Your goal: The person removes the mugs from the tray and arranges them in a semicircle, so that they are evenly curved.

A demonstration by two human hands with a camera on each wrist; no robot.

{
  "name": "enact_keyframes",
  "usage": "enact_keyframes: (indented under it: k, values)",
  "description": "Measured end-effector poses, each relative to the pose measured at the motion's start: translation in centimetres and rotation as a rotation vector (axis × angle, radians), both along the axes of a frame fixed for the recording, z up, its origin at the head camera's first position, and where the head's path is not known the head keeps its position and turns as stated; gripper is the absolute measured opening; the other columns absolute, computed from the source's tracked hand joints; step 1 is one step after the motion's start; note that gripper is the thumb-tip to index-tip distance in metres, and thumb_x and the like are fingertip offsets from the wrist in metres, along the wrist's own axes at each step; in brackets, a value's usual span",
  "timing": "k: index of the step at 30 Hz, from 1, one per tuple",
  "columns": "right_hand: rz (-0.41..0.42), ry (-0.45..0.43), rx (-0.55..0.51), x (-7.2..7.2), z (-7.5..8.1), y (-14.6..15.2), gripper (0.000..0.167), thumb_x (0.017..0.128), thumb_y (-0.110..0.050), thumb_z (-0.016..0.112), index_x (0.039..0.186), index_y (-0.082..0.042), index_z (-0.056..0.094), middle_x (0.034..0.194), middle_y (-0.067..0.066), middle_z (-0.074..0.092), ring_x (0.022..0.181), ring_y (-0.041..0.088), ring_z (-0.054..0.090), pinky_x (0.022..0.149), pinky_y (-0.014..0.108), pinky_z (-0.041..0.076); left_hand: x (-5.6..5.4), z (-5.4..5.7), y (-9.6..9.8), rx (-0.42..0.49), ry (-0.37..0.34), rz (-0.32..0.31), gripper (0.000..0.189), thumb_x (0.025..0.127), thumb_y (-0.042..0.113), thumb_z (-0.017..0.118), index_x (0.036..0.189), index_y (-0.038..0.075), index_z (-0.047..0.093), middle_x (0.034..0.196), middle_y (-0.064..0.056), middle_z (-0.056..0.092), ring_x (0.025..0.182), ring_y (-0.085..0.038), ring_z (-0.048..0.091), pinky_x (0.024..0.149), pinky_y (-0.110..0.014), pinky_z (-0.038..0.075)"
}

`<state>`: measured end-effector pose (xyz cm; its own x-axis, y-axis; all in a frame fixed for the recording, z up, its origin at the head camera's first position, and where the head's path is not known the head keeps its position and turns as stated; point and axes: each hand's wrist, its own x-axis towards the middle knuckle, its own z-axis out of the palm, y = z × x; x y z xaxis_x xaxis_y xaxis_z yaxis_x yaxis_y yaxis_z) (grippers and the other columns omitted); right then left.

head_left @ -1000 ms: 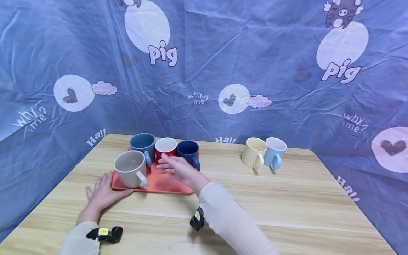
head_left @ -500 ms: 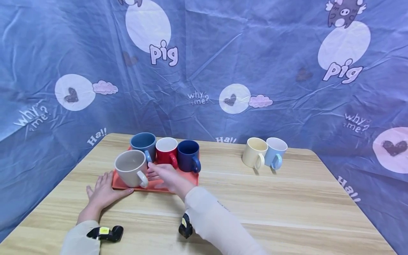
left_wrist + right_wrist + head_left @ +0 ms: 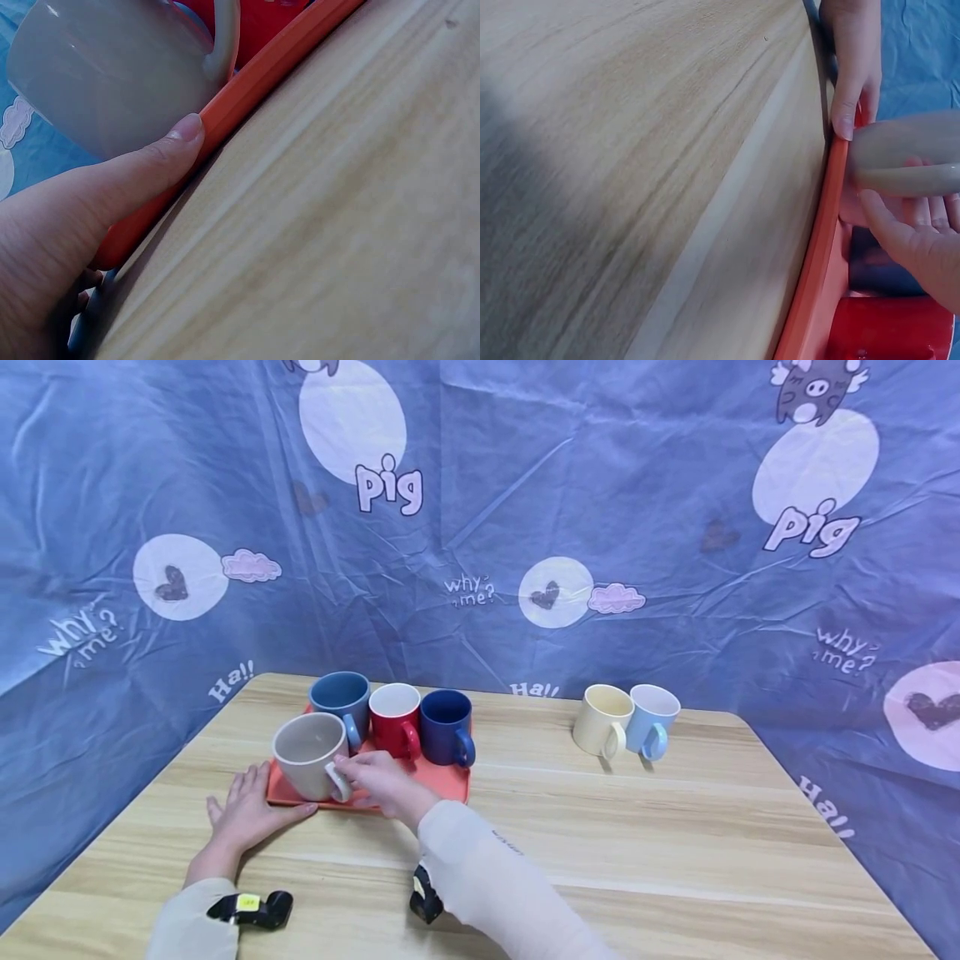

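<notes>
Fingers [image 3: 362, 766] of the right hand [image 3: 387, 785] are placed about the handle of a grey mug [image 3: 306, 766], set upright on an orange tray [image 3: 442, 782]; whether they are closed cannot be told. Left hand [image 3: 249, 814]: spread, thumb laid at the tray's rim, fingers mostly hidden in the left wrist view. Teal mug [image 3: 342, 698]: partly concealed by the grey one. Red mug [image 3: 390, 728]: cut off in the right wrist view.

Reads "pig" twice, "why me?" three times and "Ha!!" three times across the blue cartoon-print fabric backdrop [image 3: 480, 510], but runs too small to make out on the right sleeve [image 3: 502, 889].
</notes>
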<state>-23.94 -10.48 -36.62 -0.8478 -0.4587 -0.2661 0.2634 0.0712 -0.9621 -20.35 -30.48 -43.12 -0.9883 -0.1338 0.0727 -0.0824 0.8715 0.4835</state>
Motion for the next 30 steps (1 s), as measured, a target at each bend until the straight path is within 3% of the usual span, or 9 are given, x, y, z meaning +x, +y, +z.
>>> enact_keyframes:
  k: [18,30]
  values:
    - [-0.008,0.036,0.09,0.5,-0.4,-1.6,0.028,0.085,-0.026,0.055,0.078,-0.001,0.066,0.069,0.007,0.062,0.067,0.02,0.061,0.069,0.042,0.047,0.2,-0.1,0.1,0.001,0.015,-0.003,0.115,0.059,0.067,0.06,0.132,-0.009,0.014,0.129,-0.039,0.014,0.119,-0.051,0.004,0.081,-0.067,-0.014]
    - [-0.047,-0.078,0.005,0.5,-0.3,-2.1,0.029,0.086,-0.022,0.054,0.077,0.004,0.064,0.068,0.011,0.063,0.065,0.022,0.061,0.069,0.04,0.048,0.0,-0.2,0.1,0.001,0.026,-0.006,0.115,0.059,0.066,0.061,0.132,-0.009,0.014,0.129,-0.039,0.013,0.119,-0.051,0.003,0.081,-0.066,-0.016]
